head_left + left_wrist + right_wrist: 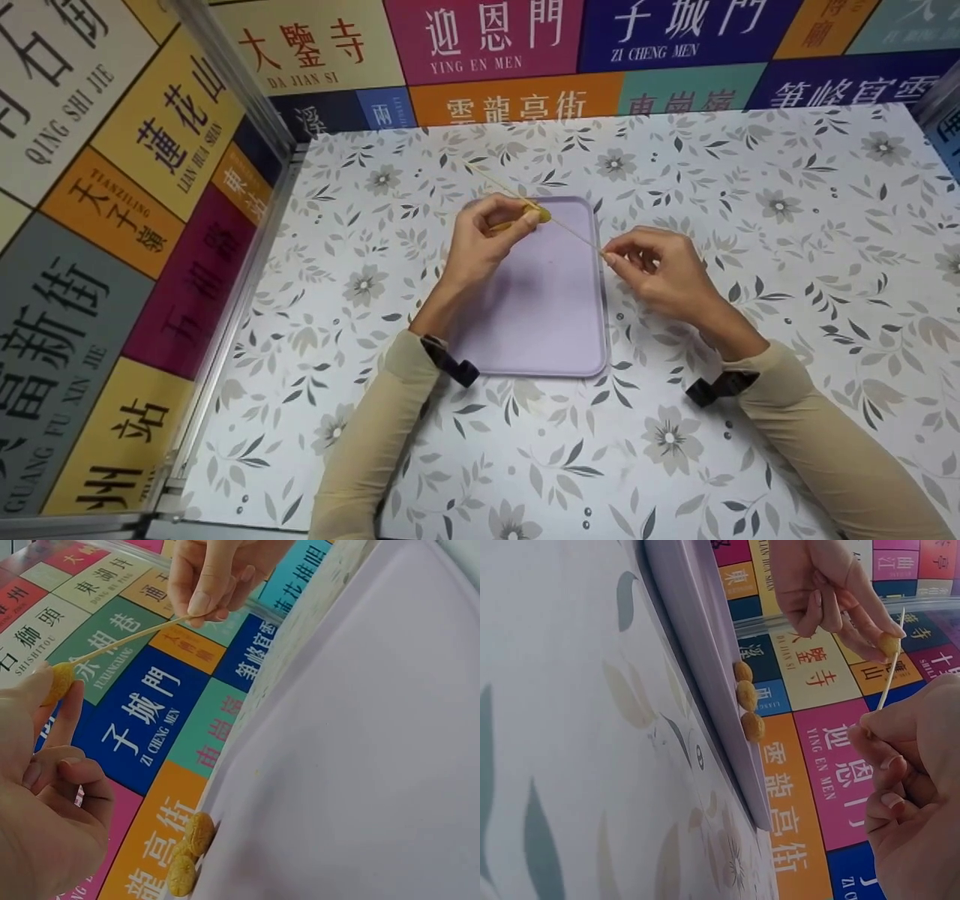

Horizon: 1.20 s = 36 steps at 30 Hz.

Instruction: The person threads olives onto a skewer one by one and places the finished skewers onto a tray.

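In the head view my left hand (487, 236) pinches a small golden-brown ball (543, 215) between thumb and fingers above the tray (555, 330). A thin wooden skewer (576, 234) runs slantwise at the ball and sticks out beyond it. Whether it pierces the ball or passes beside it, I cannot tell. Past the tray's right edge, my right hand (664, 270) pinches the skewer's near end between thumb and fingertips. More golden-brown balls (747, 696) lie together at the tray's far side in the right wrist view; my left hand largely hides them in the head view.
The shallow lilac tray lies on a table (667, 480) covered in white floral cloth. Panels with coloured blocks (495, 45) of Chinese lettering stand behind the table and along its left side. A dark wrist strap (454, 364) sits on each sleeve.
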### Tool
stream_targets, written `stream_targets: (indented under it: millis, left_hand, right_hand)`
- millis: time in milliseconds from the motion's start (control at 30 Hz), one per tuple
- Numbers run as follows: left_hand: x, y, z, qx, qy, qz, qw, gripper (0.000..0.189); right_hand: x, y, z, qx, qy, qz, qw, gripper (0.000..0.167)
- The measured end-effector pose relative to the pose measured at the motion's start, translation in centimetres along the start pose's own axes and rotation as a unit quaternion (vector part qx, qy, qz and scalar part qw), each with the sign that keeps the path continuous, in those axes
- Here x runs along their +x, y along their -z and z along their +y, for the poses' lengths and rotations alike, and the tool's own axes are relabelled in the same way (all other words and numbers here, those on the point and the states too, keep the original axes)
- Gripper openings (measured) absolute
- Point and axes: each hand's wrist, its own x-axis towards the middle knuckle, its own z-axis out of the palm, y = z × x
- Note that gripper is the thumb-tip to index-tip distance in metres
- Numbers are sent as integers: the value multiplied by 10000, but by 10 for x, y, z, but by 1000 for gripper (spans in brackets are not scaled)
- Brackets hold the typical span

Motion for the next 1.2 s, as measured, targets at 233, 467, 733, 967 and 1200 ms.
stream_targets:
  millis: [233,467,733,967,1200]
  left_hand:
    - [0,-2,-2,38,-20,-82,10000,15]
    - [-1,-5,-1,65,34,-123,9999,14]
    - [-3,-8,-3,260,22,-104,9996,12]
    - [-5,-11,-5,391,149,-91,9991,13]
    - [-8,-15,-6,440,294,-114,9985,19]
  right_hand:
    - [-1,-1,-8,74,50,-27,10000,9]
    - [-2,-3,-2,21,81,-7,10000,10]
    - [-2,-1,-13,52,70,-9,10000,9]
    - [-2,-1,-19,45,58,16,10000,10]
    - [-2,-4,-2,-37,-28,-3,10000,11]
